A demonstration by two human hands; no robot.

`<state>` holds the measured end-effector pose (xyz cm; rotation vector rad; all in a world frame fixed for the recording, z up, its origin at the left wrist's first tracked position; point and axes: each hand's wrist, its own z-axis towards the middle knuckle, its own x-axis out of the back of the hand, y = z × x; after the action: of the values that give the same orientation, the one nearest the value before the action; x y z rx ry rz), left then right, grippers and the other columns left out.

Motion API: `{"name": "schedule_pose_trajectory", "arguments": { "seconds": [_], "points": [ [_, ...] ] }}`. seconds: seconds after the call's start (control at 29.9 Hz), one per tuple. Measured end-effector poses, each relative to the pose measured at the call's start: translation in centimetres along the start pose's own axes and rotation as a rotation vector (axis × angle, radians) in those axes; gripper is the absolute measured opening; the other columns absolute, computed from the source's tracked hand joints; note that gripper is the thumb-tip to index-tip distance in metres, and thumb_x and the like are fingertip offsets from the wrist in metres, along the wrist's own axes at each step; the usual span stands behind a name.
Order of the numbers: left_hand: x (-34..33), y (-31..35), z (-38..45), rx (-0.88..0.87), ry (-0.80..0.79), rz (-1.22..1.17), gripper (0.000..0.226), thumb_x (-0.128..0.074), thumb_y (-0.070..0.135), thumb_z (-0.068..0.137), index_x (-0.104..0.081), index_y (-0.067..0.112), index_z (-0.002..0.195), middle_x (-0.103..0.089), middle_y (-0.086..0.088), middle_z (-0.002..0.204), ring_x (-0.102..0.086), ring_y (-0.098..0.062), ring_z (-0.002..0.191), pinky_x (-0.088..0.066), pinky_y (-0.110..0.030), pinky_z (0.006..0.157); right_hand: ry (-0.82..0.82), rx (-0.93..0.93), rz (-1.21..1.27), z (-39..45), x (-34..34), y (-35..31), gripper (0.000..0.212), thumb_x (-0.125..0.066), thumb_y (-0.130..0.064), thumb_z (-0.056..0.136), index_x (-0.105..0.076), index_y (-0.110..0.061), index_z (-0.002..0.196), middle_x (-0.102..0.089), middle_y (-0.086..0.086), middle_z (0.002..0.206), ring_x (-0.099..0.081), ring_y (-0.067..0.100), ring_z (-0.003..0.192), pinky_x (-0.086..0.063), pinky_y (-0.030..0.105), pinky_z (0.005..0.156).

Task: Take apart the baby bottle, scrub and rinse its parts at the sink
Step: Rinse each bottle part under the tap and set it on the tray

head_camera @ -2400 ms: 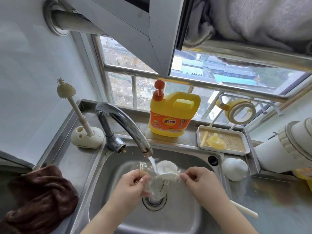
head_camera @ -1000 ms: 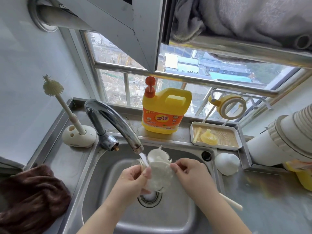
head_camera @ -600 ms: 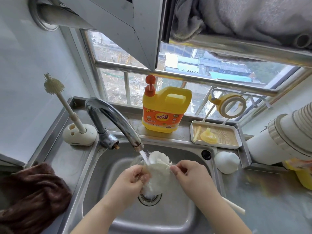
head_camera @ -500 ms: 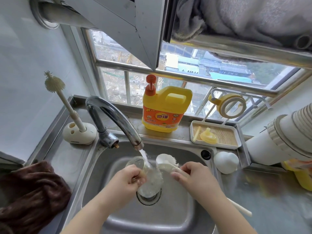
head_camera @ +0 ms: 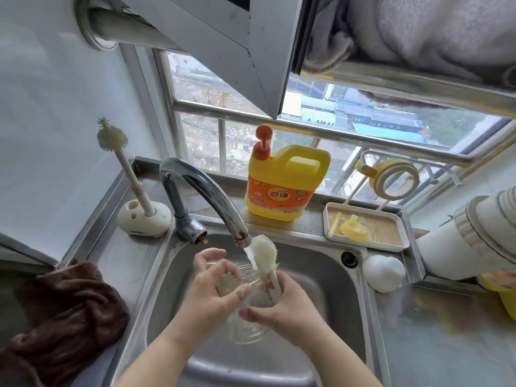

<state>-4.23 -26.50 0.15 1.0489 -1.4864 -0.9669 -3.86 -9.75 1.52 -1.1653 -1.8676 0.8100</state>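
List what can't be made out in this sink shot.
- Head view: clear bottle, lower body hidden by the left hand and right hand.
- Brush handle: hidden behind the right hand.
- Drain: covered by the hands and bottle.
- Detergent jug fine print: too small.
- Brown cloth: cut off by the left edge.

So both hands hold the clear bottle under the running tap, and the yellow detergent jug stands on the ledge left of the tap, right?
Not quite: the head view shows the jug right of the tap. Both hands, left and right, do hold the bottle under it.
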Motion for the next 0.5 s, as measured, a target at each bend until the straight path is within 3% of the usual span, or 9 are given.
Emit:
{"name": "schedule_pose_trajectory", "arguments": {
  "seconds": [0.1, 0.17, 0.23, 0.33, 0.43, 0.5],
  "points": [
    [-0.8, -0.7, -0.8, 0.192, 0.018, -0.18, 0.088, -0.072, 0.08, 0.032, -0.045, 0.05, 0.11, -0.031, 0.024, 0.125, -0.047, 0.006, 0.108, -0.05, -0.024, 0.088, 0.05, 0.014, 0.122, -0.9, -0.6, 0.0, 0.057, -0.091, -0.029, 0.054, -0.062, -0.026, 0.103, -0.071, -0.011, 0.095, -0.064, -0.005, 0.088, -0.046, 0.007, 0.07],
    [-1.2, -1.0, -1.0, 0.337, -0.126, -0.38, 0.108, -0.08, 0.073, 0.031, -0.04, 0.039, 0.125, -0.05, 0.009, 0.131, -0.059, -0.01, 0.111, -0.05, -0.038, 0.093, 0.076, 0.037, 0.204, -1.4, -1.1, 0.0, 0.056, -0.091, -0.028, 0.056, -0.062, -0.024, 0.105, -0.072, -0.009, 0.097, -0.066, 0.0, 0.09, -0.05, 0.012, 0.075],
    [-1.2, -0.8, -1.3, 0.385, -0.273, -0.509, 0.108, -0.088, 0.06, 0.033, -0.046, 0.024, 0.127, -0.067, -0.004, 0.116, -0.065, -0.018, 0.105, -0.05, -0.04, 0.094, 0.08, 0.05, 0.241, -1.9, -1.5, 0.0, 0.055, -0.089, -0.025, 0.06, -0.062, -0.023, 0.107, -0.073, -0.009, 0.098, -0.067, 0.004, 0.093, -0.052, 0.02, 0.082],
    [-0.8, -0.6, -1.5, 0.393, -0.303, -0.544, 0.102, -0.092, 0.05, 0.032, -0.053, 0.021, 0.122, -0.07, -0.009, 0.109, -0.067, -0.024, 0.103, -0.049, -0.043, 0.093, 0.003, 0.042, 0.201, -2.4, -1.1, 0.3, 0.051, -0.085, -0.024, 0.067, -0.06, -0.023, 0.111, -0.072, -0.008, 0.101, -0.067, 0.005, 0.095, -0.053, 0.024, 0.085],
    [0.3, -0.7, -1.3, 0.347, -0.31, -0.454, 0.101, -0.091, 0.054, 0.027, -0.056, 0.025, 0.117, -0.072, -0.003, 0.107, -0.067, -0.018, 0.101, -0.052, -0.03, 0.084, 0.02, 0.005, 0.055, -2.7, 0.9, 0.3, 0.023, -0.072, -0.021, 0.081, -0.062, -0.027, 0.101, -0.071, -0.011, 0.09, -0.063, -0.006, 0.081, -0.046, 0.009, 0.071],
    [1.1, -0.8, -1.0, 0.291, -0.302, -0.305, 0.098, -0.088, 0.061, 0.027, -0.056, 0.031, 0.115, -0.07, 0.01, 0.108, -0.064, -0.006, 0.104, -0.048, -0.025, 0.089, 0.081, 0.006, -0.119, -2.7, 2.8, -0.3, 0.006, -0.058, -0.03, 0.09, -0.061, -0.028, 0.085, -0.061, -0.011, 0.073, -0.054, -0.002, 0.065, -0.039, 0.009, 0.061]
  ]
}}
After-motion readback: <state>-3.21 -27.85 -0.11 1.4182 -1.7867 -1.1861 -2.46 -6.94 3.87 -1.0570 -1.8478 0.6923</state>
